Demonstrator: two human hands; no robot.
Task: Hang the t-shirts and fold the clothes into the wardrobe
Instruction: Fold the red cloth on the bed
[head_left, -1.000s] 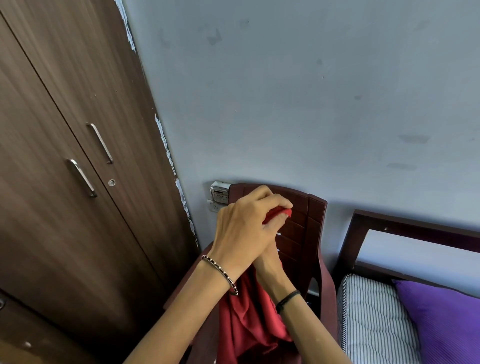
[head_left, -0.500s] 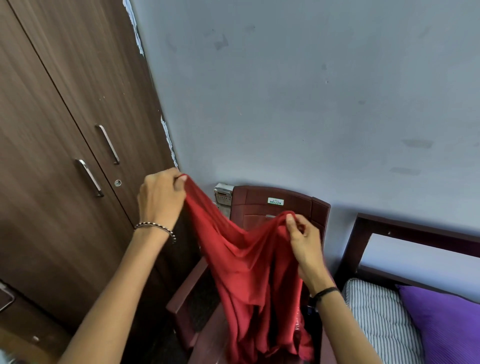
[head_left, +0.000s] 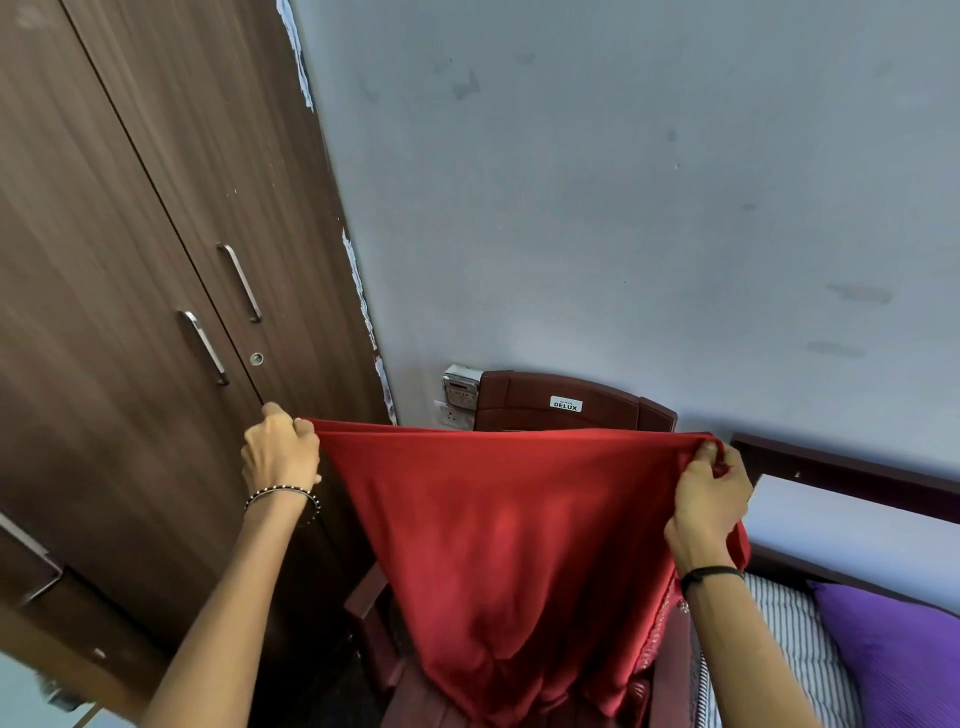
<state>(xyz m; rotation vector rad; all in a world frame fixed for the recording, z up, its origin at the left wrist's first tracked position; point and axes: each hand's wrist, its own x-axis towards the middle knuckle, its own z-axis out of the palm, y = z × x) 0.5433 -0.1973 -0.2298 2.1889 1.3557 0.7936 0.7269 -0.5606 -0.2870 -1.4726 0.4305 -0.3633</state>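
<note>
A red garment (head_left: 514, 540) hangs stretched wide in front of me, its top edge taut between both hands. My left hand (head_left: 280, 452) grips the left corner, close to the wardrobe doors. My right hand (head_left: 709, 493) pinches the right corner near the bed's headboard. The cloth tapers downward and its lower end drapes onto the seat of a maroon plastic chair (head_left: 566, 402). The brown wooden wardrobe (head_left: 130, 270) stands at the left with both doors closed and two metal handles (head_left: 240, 283).
The chair stands against the pale blue wall, next to a wall socket (head_left: 457, 389). To the right is a bed with a dark headboard (head_left: 852, 473), a striped mattress (head_left: 795, 649) and a purple pillow (head_left: 898, 660).
My hands, together on the bunched garment a second ago, have pulled apart left and right. The red cloth has gone from bunched to spread wide and taut.
</note>
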